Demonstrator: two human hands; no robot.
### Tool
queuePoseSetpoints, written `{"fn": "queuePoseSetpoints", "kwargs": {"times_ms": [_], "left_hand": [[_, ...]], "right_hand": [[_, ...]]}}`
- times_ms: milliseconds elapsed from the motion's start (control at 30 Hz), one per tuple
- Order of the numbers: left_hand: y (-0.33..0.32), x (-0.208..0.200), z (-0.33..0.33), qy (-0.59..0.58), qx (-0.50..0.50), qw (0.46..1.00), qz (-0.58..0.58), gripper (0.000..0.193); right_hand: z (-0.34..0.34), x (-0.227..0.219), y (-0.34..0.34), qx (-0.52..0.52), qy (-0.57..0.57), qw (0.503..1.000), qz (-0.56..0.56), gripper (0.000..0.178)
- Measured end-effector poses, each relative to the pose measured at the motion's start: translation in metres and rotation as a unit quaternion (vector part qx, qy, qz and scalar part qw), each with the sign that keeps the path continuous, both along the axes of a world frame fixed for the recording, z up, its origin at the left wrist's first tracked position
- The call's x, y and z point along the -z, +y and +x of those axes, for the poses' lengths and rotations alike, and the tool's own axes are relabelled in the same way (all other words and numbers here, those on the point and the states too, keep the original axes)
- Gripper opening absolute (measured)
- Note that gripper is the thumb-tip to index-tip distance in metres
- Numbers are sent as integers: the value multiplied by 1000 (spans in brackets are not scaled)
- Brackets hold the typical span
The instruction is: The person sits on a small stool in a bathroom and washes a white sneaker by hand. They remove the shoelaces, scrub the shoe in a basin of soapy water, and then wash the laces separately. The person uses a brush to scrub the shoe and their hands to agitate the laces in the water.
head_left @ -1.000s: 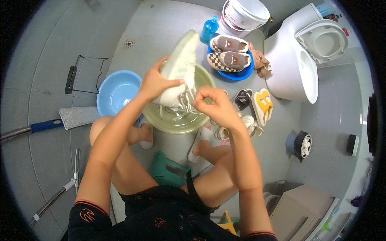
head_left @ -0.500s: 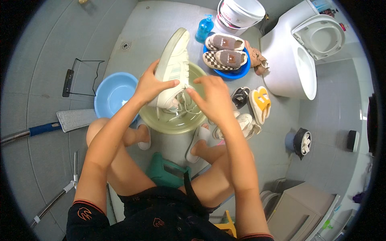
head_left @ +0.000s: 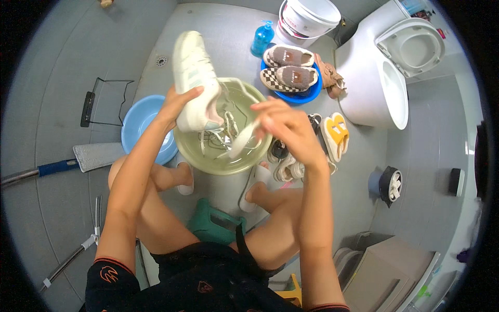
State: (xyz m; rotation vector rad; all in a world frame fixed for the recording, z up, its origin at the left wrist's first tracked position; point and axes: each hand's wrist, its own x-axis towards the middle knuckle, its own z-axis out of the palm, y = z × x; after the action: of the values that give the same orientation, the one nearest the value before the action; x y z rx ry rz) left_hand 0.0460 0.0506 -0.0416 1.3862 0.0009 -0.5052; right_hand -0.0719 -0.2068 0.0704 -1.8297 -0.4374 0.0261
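White sneaker (head_left: 195, 70), likely soft, slippery; our left grip (head_left: 178, 105) clasps its side, probably surest; right grip (head_left: 288, 126) apparently pinches lace (head_left: 243, 141).

This was a bathroom, likely in a home: a white toilet (head_left: 358, 86) stood on the gray floor (head_left: 223, 23), which had a drain (head_left: 161, 62), near a flat mop (head_left: 96, 156), yellow slippers (head_left: 337, 136) and a basin of water (head_left: 221, 170).
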Motion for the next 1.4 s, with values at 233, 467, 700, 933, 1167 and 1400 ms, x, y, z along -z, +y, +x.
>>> {"fn": "queuePoseSetpoints", "kwargs": {"times_ms": [233,467,700,933,1167,1400], "left_hand": [[9,-15,-16,52,81,969,-229,81],[-7,-22,-17,41,100,967,-232,77],[-10,-16,-6,168,-8,944,-284,72],[-8,-23,4,144,-86,938,-305,74],[-9,-14,0,130,12,914,-384,78],[-24,-14,-14,120,101,918,-363,80]], "right_hand": [[4,33,-21,231,124,907,-330,44],[2,22,-28,379,-212,824,-363,15],[-15,-7,-22,416,-376,800,-213,13],[-12,18,-39,280,75,880,-377,36],[-7,13,-9,244,133,931,-236,44],[-4,29,39,84,227,966,86,65]]}}
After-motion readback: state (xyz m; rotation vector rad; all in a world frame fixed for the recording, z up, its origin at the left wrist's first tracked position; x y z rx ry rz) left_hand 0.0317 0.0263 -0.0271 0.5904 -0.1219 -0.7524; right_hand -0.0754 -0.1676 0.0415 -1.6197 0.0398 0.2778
